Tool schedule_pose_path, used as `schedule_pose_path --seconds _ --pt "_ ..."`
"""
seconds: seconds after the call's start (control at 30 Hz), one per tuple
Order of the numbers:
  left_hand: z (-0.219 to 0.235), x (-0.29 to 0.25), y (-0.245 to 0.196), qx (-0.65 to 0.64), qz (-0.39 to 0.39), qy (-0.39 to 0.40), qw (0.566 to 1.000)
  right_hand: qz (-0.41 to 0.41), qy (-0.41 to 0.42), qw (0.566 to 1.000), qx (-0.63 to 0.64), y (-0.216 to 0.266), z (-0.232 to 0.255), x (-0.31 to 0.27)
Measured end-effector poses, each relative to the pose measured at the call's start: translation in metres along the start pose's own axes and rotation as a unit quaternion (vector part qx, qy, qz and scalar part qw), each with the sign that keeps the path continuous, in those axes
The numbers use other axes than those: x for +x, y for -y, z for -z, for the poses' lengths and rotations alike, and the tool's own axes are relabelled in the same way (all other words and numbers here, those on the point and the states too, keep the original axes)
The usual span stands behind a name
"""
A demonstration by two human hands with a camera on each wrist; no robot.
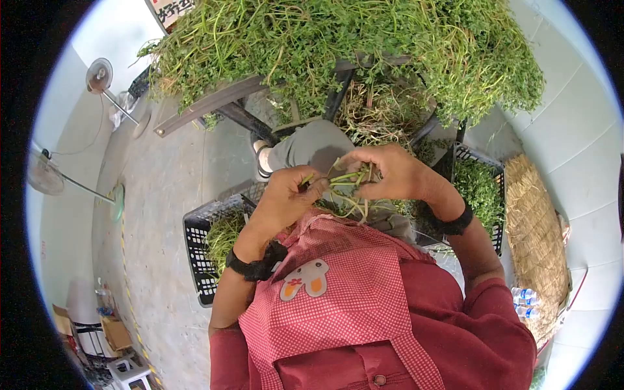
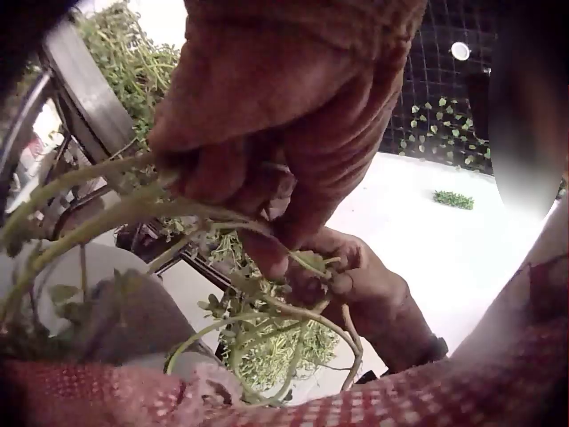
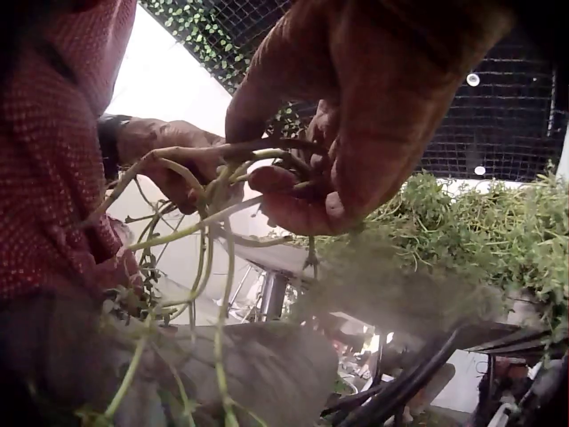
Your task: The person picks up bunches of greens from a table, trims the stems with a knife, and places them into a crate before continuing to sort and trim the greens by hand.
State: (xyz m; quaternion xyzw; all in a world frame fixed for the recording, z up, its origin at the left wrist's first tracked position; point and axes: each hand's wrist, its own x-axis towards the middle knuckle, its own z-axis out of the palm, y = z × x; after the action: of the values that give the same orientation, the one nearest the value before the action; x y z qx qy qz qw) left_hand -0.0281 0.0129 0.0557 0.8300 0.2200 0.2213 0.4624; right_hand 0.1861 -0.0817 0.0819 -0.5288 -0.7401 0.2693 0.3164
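Both hands meet over the lap around a small bunch of green leafy stems [image 1: 351,179]. My left hand [image 1: 289,195] pinches some of the stems between thumb and fingers. Opposite it, my right hand [image 1: 396,172] holds the other part of the bunch, its fingers curled around the stems. Long, bent stems [image 3: 209,222] hang down below the fingers in the right wrist view. In the left wrist view, thicker stems [image 2: 98,218] stick out past the left fingertips, and the palm hides part of the bunch.
A large heap of greens [image 1: 351,39] covers the table ahead, with its curved edge [image 1: 214,101] facing me. Black crates of greens stand to the left [image 1: 201,253] and right [image 1: 497,195]. Discarded plants [image 1: 383,110] lie under the table. A straw mat roll [image 1: 536,240] leans at right.
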Motion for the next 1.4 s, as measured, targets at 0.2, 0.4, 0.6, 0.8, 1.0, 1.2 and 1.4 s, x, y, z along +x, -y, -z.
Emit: schedule_pose_path --seconds 0.2,0.4,0.6,0.8,1.0,1.2,1.4 --pt "-0.002 0.003 -0.016 0.045 0.028 0.045 0.998 0.018 -0.016 0.999 -0.026 0.003 -0.005 0.006" --pt "-0.016 0.006 -0.01 0.047 -0.021 0.045 0.998 0.037 -0.024 0.998 -0.044 -0.005 -0.019 0.008" --pt "-0.013 -0.001 -0.005 0.017 0.002 -0.003 1.0 0.006 -0.031 0.999 -0.028 -0.003 -0.026 0.012" --pt "-0.016 0.003 0.025 0.234 -0.037 -0.151 0.96 0.062 -0.071 0.995 -0.019 0.005 -0.051 0.015" --pt "0.006 -0.006 0.056 -0.088 0.146 -0.187 0.968 -0.153 -0.158 0.919 0.327 -0.043 -0.032 0.026" --pt "0.007 -0.013 0.057 -0.215 0.131 -0.224 0.942 -0.233 -0.338 0.65 0.64 -0.097 -0.047 0.024" --pt "0.006 -0.014 0.036 -0.302 0.149 -0.214 0.917 -0.239 -0.309 0.621 0.679 -0.102 -0.051 0.016"
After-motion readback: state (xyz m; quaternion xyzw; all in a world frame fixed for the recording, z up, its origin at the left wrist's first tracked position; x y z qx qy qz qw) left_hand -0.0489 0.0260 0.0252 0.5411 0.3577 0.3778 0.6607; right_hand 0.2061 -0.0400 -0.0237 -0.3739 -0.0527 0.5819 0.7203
